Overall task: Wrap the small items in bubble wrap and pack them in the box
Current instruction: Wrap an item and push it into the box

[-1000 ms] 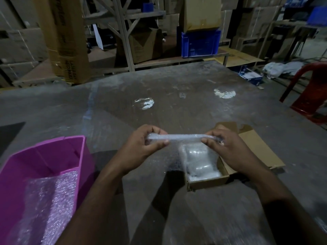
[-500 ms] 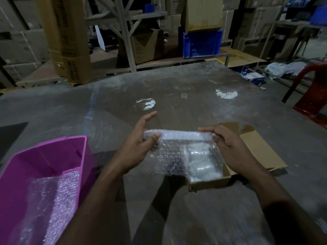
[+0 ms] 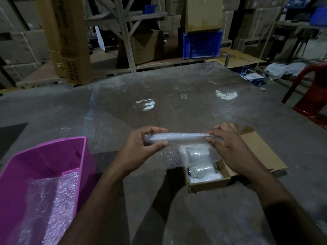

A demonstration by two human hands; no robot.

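You hold a long, thin roll of bubble wrap (image 3: 178,137) level above the table (image 3: 177,89), one end in each hand. Your left hand (image 3: 141,149) curls round the 9 o'clock end, thumb under and fingers over; your right hand (image 3: 230,147) pinches the 3 o'clock end between thumb and fingertips. What lies inside the roll cannot be made out through the plastic.

A loose tail of wrap hangs from the roll toward 6 o'clock. If you ease either grip before that tail is wound in, the roll can spring open and the item can slide out of an open end, most likely at the right, where only fingertips hold it.

The cardboard box (image 3: 208,183) sits just below the roll, at 5 o'clock from it, with a wrapped bundle (image 3: 200,156) already filling much of it. The long roll looks wider than the box opening, so forcing it in flat may crush the flaps or push the bundle up; it probably needs angling or folding.

The pink bin (image 3: 44,160) at 8 o'clock holds spare bubble wrap sheets (image 3: 49,206), well apart from your hands. The dim light and shiny film make the edges hard to judge.
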